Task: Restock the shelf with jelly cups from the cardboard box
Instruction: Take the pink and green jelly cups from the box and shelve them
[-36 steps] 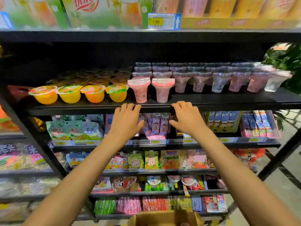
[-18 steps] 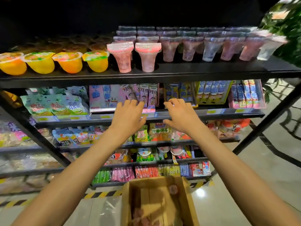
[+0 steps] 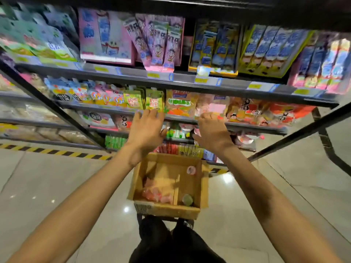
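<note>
Looking at the upper left of the frame and finding snack bags (image 3: 43,42), too smeared to read. Following the shelf (image 3: 133,73) across, with its higher rows cut off by the top edge. Spotting yellow-and-black tape (image 3: 57,151) lower down on the left.

Holding the left hand (image 3: 146,128) up in the middle, fingers straight and spread, gripping nothing. Not able to tell if the fingertips are touching the shelf edge. Hiding the upper left corner of the cardboard box (image 3: 167,209) with that wrist.

Peeking into the box, low in the middle, and making out jelly cups (image 3: 155,194): a blurry pink heap, one more pink, one green-topped.

Holding the right hand (image 3: 212,130) up just to the right, also spread and gripping nothing.

Ending at the upper right with stick packs (image 3: 322,63), all fuzzy.
</note>
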